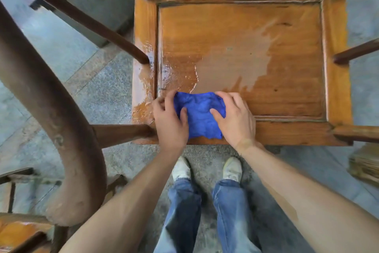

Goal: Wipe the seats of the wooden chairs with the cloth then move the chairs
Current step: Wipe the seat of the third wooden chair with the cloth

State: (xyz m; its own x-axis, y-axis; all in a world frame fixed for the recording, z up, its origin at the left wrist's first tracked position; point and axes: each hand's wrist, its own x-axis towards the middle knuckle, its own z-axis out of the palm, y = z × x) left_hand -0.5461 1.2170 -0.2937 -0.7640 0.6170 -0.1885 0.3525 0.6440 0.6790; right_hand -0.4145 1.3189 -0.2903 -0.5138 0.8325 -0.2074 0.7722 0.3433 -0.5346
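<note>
A wooden chair stands in front of me, its square orange-brown seat (287, 33) seen from above. The seat's left part is wet and shiny, and a duller patch lies in the middle. A blue cloth (200, 114) lies bunched on the seat's near left edge. My left hand (170, 118) grips the cloth's left side and my right hand (235, 117) grips its right side, both pressing it onto the wood.
The chair's curved dark armrest (51, 109) sweeps across the left, with spindles running to the seat. Part of another chair seat (18, 232) shows at bottom left. A broom-like bundle (365, 166) lies at right. My feet (207, 168) stand on the grey stone floor.
</note>
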